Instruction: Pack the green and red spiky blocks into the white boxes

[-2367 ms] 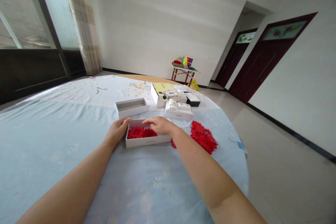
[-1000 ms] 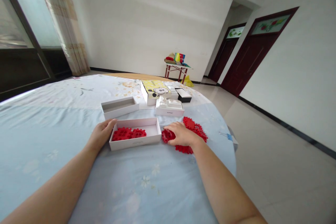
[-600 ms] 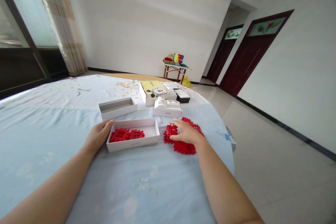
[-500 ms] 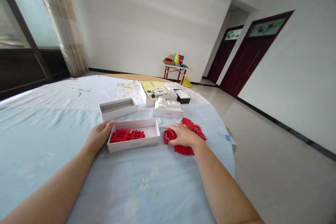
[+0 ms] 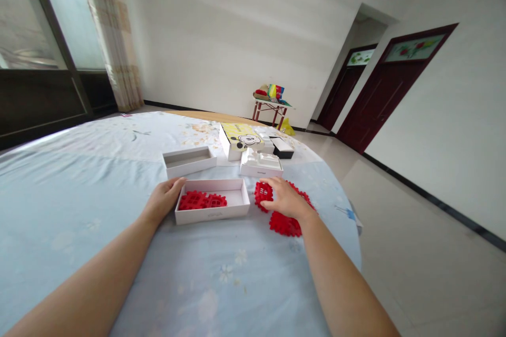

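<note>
While two red toothed plastic pieces [image 5: 193,200] lie inside the open white rectangular box [image 5: 233,212], more lie outside, right of it | left hand [image 5: 164,199]: curled at its left end, grip unclear | right hand [image 5: 289,200]: half-open around an outside piece [image 5: 261,193], hold unclear.

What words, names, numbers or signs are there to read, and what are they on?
Nothing reads for sure:
Yellow box: dark letters on top, too blurred to read.
White box with moulded packing: small grey word on its front, too blurred.
Open box with red pieces: faint grey mark on its front, too blurred.
Bright packet at the back: too small to tell.
</note>
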`<state>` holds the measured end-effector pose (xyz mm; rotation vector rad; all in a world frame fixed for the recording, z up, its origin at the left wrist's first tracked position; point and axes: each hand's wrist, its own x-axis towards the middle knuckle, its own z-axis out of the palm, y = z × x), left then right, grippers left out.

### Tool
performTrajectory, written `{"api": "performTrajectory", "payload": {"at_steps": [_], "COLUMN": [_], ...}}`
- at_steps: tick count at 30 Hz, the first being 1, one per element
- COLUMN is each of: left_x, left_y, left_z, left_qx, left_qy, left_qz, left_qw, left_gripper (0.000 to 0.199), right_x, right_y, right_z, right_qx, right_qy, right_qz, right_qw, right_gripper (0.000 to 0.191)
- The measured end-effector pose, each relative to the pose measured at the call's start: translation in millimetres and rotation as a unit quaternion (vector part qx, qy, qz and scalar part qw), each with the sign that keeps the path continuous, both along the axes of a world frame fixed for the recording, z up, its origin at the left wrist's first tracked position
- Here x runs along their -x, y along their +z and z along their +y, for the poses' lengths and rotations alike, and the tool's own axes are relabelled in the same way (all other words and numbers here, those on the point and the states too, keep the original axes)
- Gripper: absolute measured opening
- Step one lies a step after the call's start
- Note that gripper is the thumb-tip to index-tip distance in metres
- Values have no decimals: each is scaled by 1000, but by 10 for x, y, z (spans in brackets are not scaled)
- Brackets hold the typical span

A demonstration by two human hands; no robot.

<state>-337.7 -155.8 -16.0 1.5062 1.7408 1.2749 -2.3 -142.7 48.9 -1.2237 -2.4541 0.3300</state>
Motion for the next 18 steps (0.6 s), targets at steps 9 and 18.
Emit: {"api": "performTrajectory", "payload": {"at_steps": [9, 18], "left_x": [-26, -22], "left_y": [35, 21], "left_z": [-18, -22], "left_qx": [4, -5], "left_qy": [3, -20], "left_qz": [5, 0], "left_qw": [1000, 1000], "left_gripper": [48, 48], "right_x": [782, 1073], "right_y": [228, 156], "right_z": [122, 361], "right_qx": [15, 192], "right_qy": [138, 176], "right_qz": [-5, -53], "right_qw": [990, 964], "right_gripper": [63, 69]}}
